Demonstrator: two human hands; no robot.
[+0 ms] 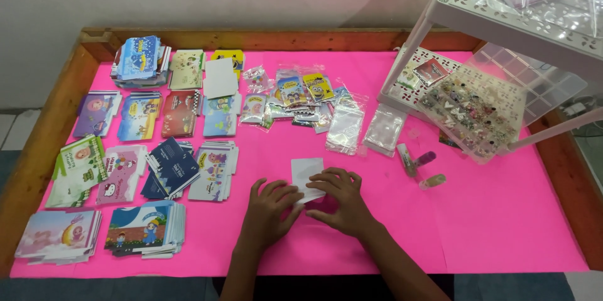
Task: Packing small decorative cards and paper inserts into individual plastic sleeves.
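Both my hands sit low in the middle of the frame, pressed down on a small white card (pixel 306 175) that lies flat on the pink sheet (pixel 490 225) covering the counter (pixel 38 150). My left hand (pixel 271 204) has its fingers curled over the card's lower left edge, and my right hand (pixel 342 200) arches over its lower right corner, fingertips pinning it; only the upper part of the card shows between and above them. I judge I hold it this way so it stays put while I work at its edge (whether I am folding it or just flattening it I cannot tell).

To the left of the frame the printed card stacks (pixel 157 169) lie in rows, each design in its own pile, likely so one can be picked without hunting. At the upper middle a scatter of small clear packets (pixel 295 97) overlaps, and two empty clear bags (pixel 345 128) lie just right of them, near my hands. Right of the card, three small glue-like tubes (pixel 419 166) lie on their sides, well within reach. At the upper right a white plastic rack (pixel 515 6) stands on the counter, and a clear compartment box (pixel 477 109) of small trinkets leans tilted against its lower shelf
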